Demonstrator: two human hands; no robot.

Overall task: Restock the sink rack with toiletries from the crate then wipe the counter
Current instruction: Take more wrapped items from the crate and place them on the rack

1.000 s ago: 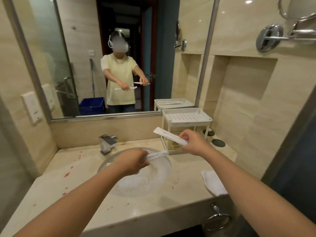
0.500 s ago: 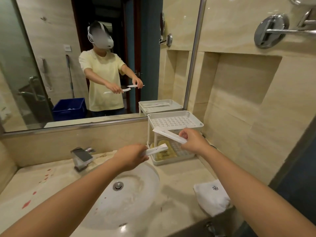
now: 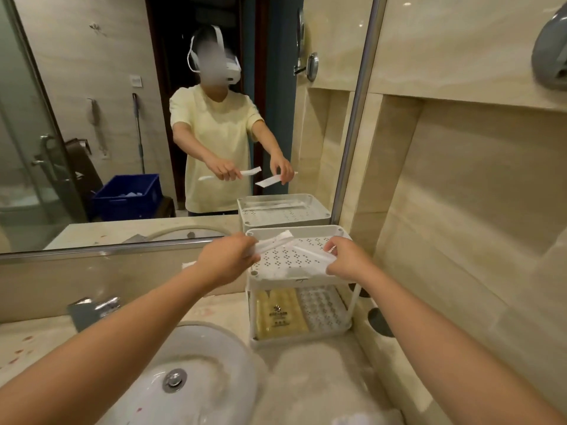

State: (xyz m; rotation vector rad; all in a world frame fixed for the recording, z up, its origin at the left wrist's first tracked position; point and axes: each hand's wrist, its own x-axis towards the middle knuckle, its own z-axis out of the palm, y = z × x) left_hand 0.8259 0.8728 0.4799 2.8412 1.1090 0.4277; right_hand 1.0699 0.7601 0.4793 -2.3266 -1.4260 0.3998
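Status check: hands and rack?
Left hand grips long white wrapped packet. Right hand pinches second white packet, both above top shelf of white perforated two-tier rack. Nothing blocking.

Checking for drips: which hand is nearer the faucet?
Left. The left hand, holding a packet, is at the left edge of the rack, up-right of the faucet. The right hand, holding a second packet, is over its right side, farther away.

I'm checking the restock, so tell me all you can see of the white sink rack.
White plastic rack: two perforated trays on corner posts, upright on the counter right of the sink, by the mirror. Yellow packets fill the lower tray's left half. Left hand and right hand each hold a white sachet over the top tray.
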